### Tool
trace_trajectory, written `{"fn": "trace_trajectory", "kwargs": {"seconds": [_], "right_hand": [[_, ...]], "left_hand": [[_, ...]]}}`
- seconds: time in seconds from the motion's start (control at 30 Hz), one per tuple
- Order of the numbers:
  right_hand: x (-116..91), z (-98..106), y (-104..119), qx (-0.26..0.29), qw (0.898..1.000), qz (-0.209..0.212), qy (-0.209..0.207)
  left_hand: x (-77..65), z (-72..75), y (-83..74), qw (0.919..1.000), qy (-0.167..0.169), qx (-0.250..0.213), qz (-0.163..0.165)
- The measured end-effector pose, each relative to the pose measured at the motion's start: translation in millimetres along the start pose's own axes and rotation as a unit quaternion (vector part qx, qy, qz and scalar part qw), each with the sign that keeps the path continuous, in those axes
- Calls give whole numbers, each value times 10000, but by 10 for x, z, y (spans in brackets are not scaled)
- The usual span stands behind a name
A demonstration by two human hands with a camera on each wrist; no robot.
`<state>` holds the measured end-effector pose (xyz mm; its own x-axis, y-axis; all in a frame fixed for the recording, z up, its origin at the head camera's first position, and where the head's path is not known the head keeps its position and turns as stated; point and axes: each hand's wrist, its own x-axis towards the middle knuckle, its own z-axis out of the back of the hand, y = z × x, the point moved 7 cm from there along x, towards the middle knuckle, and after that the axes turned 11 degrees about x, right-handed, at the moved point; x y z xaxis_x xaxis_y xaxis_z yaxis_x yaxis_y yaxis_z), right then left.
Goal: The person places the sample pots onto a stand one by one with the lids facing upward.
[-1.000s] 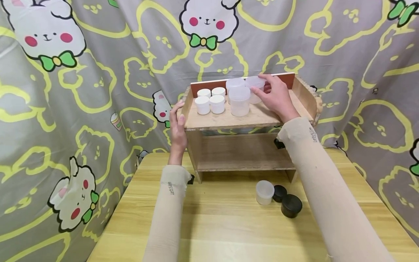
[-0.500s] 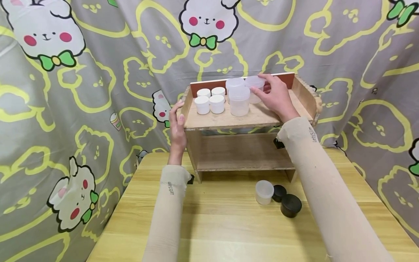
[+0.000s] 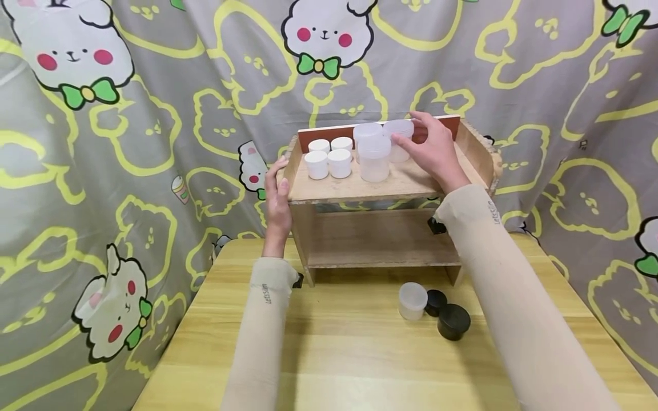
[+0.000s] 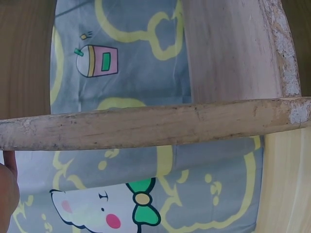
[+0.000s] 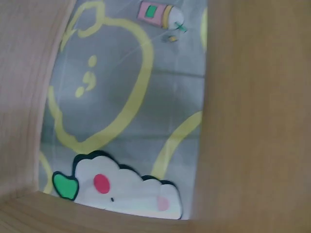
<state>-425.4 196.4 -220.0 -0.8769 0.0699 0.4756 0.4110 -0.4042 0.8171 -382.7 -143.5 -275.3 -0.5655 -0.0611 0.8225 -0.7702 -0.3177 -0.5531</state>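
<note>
A small two-tier wooden shelf (image 3: 375, 234) stands on the table. My left hand (image 3: 278, 202) rests along the outside of its left side panel, fingertips near the panel's top edge. In the left wrist view one finger (image 4: 7, 191) shows beside the panel. My right hand (image 3: 437, 148) is at the back right frosted plastic jar (image 3: 397, 149), thumb overlapping its lid and index finger raised by its rim, with a gap between them. Two more frosted jars, a front one (image 3: 374, 160) and a back one (image 3: 362, 131), stand to its left. The right wrist view shows no hand.
Several white lidded jars (image 3: 328, 162) stand grouped at the top tier's left. On the table in front lie another frosted jar (image 3: 413, 301), a small black jar (image 3: 436, 302) and a larger black one (image 3: 454, 321). A patterned curtain (image 3: 205, 114) hangs behind.
My right hand's fingers have spread and loosened from the back right jar, with the red-brown backboard now showing between them. The left hand keeps its place; the head view has shifted slightly.
</note>
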Motion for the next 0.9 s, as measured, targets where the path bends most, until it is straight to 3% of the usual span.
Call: {"fn": "trace_trajectory", "kwargs": {"seconds": [0.3,0.67,0.9], "right_hand": [[-246,71,153,19,9999,52,-140],[-805,102,413,224,9896,1422,57],[-1287,31,376,226,9829,1751,529]], "left_hand": [[-8,-10,2,10000,-56,-33,-66],[2,-3,-9,9999,-44,-111,-46],[0,13,-31,10000,44,-68,9]]}}
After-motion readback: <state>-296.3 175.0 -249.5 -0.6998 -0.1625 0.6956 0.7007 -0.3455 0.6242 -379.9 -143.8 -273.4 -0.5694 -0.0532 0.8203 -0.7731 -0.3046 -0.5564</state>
